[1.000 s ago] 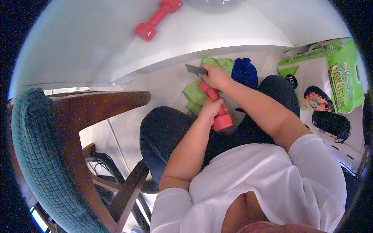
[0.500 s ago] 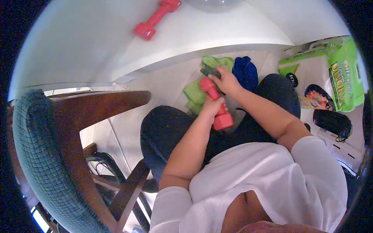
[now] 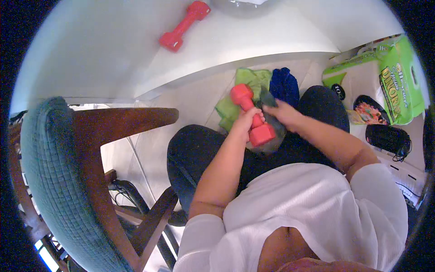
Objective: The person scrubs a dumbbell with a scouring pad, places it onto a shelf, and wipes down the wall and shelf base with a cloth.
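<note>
My left hand (image 3: 246, 122) is wrapped round the handle of a red dumbbell (image 3: 262, 134), held at a tilt above my lap. My right hand (image 3: 285, 115), somewhat blurred, grips a dark grey cloth (image 3: 268, 99) just right of the dumbbell. Part of that cloth hangs behind the dumbbell's near end. Below on the floor lie a green cloth (image 3: 253, 78) and, beside it, a dark blue cloth (image 3: 284, 87). A second red dumbbell (image 3: 185, 26) rests on the white surface ahead.
A wooden chair with a teal padded back (image 3: 59, 181) stands at my left, its armrest (image 3: 136, 120) reaching toward me. At right are a green-and-white package (image 3: 401, 81), a black cylindrical device (image 3: 385, 139) and a white drawer unit (image 3: 403, 174). A glass bowl (image 3: 242, 7) shows at the top.
My right hand has come back from the dumbbell's far end toward my body and to the right, drawing the grey cloth along. The dumbbell in my left hand has shifted only slightly.
</note>
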